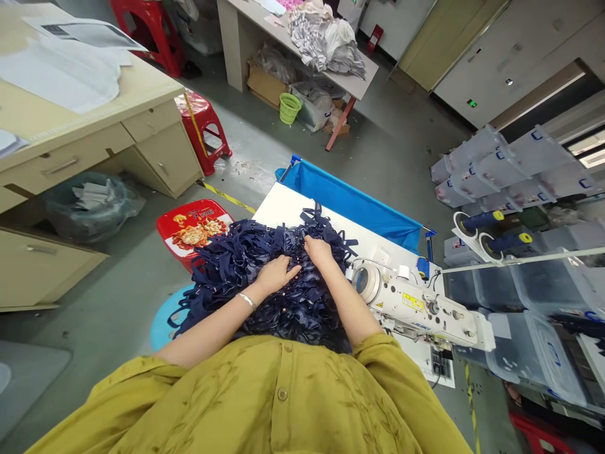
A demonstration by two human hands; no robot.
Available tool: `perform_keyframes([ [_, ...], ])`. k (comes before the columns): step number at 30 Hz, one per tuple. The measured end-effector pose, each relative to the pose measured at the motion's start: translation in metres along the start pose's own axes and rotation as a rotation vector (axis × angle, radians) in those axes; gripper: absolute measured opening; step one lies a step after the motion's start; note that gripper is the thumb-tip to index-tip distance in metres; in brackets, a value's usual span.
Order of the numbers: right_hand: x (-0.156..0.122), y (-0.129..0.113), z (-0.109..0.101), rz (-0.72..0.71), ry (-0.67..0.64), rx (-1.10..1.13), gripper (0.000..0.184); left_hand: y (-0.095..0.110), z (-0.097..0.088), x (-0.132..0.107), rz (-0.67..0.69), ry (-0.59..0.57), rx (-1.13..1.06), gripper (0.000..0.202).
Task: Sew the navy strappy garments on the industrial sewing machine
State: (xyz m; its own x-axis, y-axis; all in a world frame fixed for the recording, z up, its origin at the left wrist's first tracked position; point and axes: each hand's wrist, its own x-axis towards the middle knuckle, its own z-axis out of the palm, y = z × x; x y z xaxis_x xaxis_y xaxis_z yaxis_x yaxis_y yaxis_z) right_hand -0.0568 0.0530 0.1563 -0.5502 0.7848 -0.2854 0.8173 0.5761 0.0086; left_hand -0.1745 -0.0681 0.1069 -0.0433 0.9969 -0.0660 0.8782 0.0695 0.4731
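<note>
A big heap of dark navy garment pieces with loose straps point(302, 309) lies in front of my body, partly on the white sewing table point(271, 205). My left hand point(276, 274) rests on the heap, thumb apart from the fingers, with a silver bracelet on the wrist. Just right of it and farther forward, my right hand point(317, 250) has its fingers curled into the navy pieces, fingertips partly hidden by the cloth. A white sewing machine point(420, 306) stands close to the right side of the heap.
Beyond the table hangs a blue cloth bin point(350, 195). At left are a red patterned stool point(193, 227), a light blue round seat point(165, 318) and a beige desk point(155, 94). Thread cones point(508, 243) and stacked clear boxes point(515, 164) stand at right.
</note>
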Motion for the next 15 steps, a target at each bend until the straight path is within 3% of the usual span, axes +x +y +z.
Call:
perform_keyframes([
  [9, 0.007, 0.0, 0.01, -0.09, 0.026, 0.149, 0.021, 0.0, 0.004, -0.002, 0.014, 0.021, 0.02, 0.045],
  [15, 0.027, 0.009, 0.0, -0.094, 0.172, 0.352, 0.049, -0.001, 0.005, -0.003, 0.074, 0.036, 0.027, 0.05],
])
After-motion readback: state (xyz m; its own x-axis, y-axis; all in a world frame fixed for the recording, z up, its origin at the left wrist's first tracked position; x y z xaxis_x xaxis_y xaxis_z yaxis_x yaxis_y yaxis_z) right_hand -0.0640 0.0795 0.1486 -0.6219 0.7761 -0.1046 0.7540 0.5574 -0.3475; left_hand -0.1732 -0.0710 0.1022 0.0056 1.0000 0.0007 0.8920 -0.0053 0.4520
